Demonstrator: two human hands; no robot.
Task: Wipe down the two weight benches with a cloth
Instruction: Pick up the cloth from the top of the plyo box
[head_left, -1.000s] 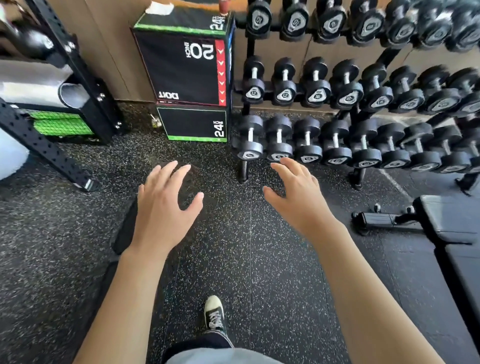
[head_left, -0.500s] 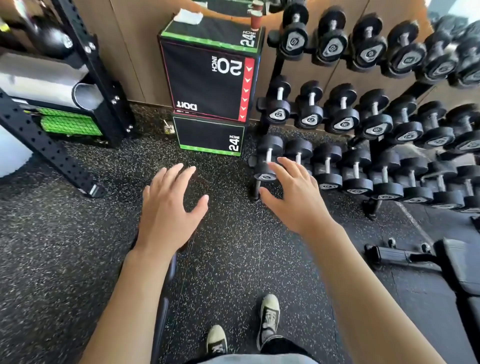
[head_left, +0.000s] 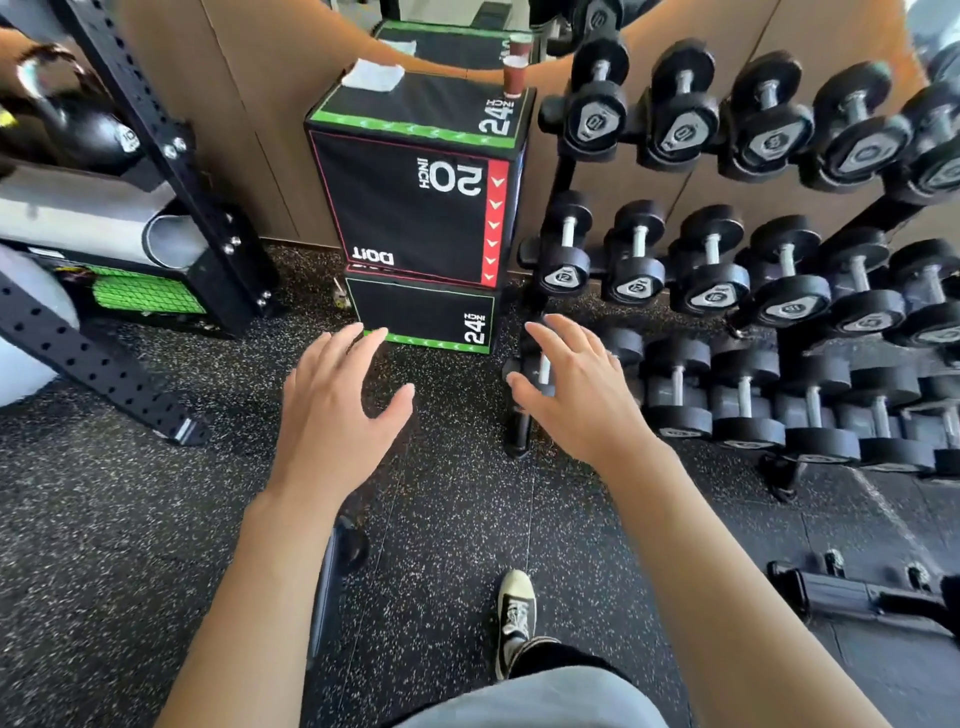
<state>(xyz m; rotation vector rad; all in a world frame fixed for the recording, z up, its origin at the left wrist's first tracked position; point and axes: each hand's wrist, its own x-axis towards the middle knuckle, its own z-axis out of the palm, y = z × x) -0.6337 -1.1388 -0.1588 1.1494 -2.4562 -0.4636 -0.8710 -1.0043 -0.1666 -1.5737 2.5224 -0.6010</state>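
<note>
On top of the upper plyo box (head_left: 415, 208), by its back left corner, sits a folded white cloth (head_left: 373, 76), with a reddish paper cup (head_left: 514, 76) at the back right corner. That box is stacked on a lower plyo box (head_left: 423, 319) against the wall. In front of the boxes, over the speckled rubber floor (head_left: 104, 519), the left hand (head_left: 332, 415) and right hand (head_left: 582, 395) hang with fingers spread and relaxed, holding nothing. Right of the boxes is a dumbbell rack (head_left: 727, 260). Only a bench's frame (head_left: 862, 592) shows, well off to the lower right.
</note>
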